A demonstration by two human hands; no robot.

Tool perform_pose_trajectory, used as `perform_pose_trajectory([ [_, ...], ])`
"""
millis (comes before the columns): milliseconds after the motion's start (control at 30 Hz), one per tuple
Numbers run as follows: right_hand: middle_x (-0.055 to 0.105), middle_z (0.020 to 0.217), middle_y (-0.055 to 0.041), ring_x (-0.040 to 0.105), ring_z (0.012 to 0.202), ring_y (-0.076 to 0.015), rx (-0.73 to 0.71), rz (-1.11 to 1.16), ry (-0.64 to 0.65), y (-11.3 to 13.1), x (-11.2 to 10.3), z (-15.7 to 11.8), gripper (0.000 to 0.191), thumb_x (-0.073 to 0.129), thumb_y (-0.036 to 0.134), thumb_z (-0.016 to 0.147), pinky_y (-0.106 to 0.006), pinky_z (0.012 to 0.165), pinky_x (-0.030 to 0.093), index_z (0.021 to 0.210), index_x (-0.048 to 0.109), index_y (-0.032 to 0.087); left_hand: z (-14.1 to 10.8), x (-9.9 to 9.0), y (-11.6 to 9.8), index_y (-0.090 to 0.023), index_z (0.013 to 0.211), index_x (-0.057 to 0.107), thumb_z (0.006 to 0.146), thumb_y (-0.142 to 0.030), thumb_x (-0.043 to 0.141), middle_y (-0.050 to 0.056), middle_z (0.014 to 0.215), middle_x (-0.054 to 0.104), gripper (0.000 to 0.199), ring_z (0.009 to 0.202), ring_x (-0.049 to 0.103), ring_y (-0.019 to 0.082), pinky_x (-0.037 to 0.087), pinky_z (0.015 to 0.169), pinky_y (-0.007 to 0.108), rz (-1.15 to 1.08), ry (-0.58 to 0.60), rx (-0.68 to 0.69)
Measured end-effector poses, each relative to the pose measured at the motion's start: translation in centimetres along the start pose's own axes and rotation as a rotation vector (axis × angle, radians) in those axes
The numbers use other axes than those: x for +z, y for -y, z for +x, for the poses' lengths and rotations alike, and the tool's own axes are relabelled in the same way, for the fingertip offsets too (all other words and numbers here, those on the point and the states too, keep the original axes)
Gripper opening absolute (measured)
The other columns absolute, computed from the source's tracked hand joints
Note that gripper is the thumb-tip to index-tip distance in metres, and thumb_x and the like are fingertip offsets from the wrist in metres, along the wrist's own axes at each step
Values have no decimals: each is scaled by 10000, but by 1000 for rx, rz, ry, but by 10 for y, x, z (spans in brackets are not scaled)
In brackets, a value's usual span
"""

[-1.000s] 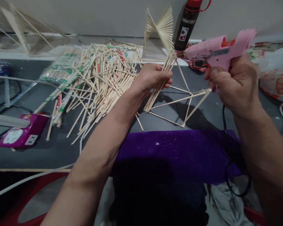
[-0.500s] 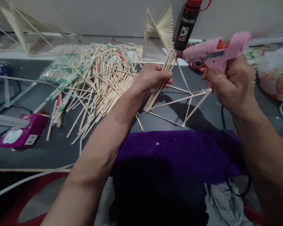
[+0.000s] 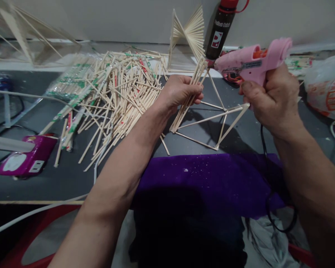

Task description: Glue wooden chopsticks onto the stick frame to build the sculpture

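My left hand (image 3: 182, 91) is closed round several thin wooden sticks (image 3: 181, 115) that stand tilted at the left side of a stick frame (image 3: 205, 120). The frame rests on the grey table, its bars meeting at glued-looking corners. In my right hand (image 3: 270, 96) is a pink hot glue gun (image 3: 249, 63), gripped by its handle and pointing left. Its nozzle is at the upper ends of the sticks, above my left fingers; I cannot tell if it touches them. My left palm is hidden from view.
A heap of loose sticks (image 3: 125, 89) lies left of the frame. Behind stand a twisted stick model (image 3: 188, 37) and a dark bottle (image 3: 221, 29). A purple power socket (image 3: 30, 156) with white cable is at left, a plastic bag (image 3: 327, 85) at right, purple cloth (image 3: 184, 175) in front.
The glue gun and my right hand have shifted very slightly left. My left hand keeps its hold on the sticks, and the frame stays in place.
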State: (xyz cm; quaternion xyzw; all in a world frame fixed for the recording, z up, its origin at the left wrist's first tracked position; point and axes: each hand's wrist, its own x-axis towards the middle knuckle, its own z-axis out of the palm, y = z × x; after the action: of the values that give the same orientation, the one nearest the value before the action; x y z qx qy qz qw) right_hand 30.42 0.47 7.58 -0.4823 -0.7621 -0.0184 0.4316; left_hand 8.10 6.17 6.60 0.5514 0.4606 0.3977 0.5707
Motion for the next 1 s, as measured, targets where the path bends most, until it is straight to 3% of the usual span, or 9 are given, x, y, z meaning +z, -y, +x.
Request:
perform_pose_trajectory([
  [133, 606, 675, 7, 505, 499, -117, 108, 75, 5, 6, 1, 2, 34, 603, 230, 876, -282, 570, 433, 899, 594, 207, -2, 0, -1, -111, 895, 670, 764, -143, 704, 33, 671, 690, 139, 708, 730, 144, 623, 783, 290, 3, -16, -8],
  [300, 584, 642, 21, 461, 451, -85, 135, 199, 9, 5, 2, 3, 17, 623, 200, 890, -251, 497, 371, 885, 608, 192, -2, -1, -1, -119, 830, 667, 764, -149, 710, 31, 670, 697, 84, 722, 736, 141, 623, 777, 275, 12, -15, -14],
  [633, 644, 698, -16, 476, 416, -80, 250, 501, -29, -5, 10, 7, 204, 733, 328, 861, -220, 382, 313, 854, 607, 168, -1, -1, -1, -126, 776, 662, 762, -139, 704, 22, 661, 692, 46, 640, 710, 106, 609, 713, 236, -5, -13, -11],
  [1000, 633, 671, -16, 474, 402, -77, 208, 478, -55, -6, 10, 6, 139, 708, 279, 848, -216, 355, 301, 801, 643, 165, -2, -1, -1, -125, 796, 660, 767, -149, 709, 27, 680, 697, 62, 665, 720, 115, 612, 743, 254, 4, -15, -27],
])
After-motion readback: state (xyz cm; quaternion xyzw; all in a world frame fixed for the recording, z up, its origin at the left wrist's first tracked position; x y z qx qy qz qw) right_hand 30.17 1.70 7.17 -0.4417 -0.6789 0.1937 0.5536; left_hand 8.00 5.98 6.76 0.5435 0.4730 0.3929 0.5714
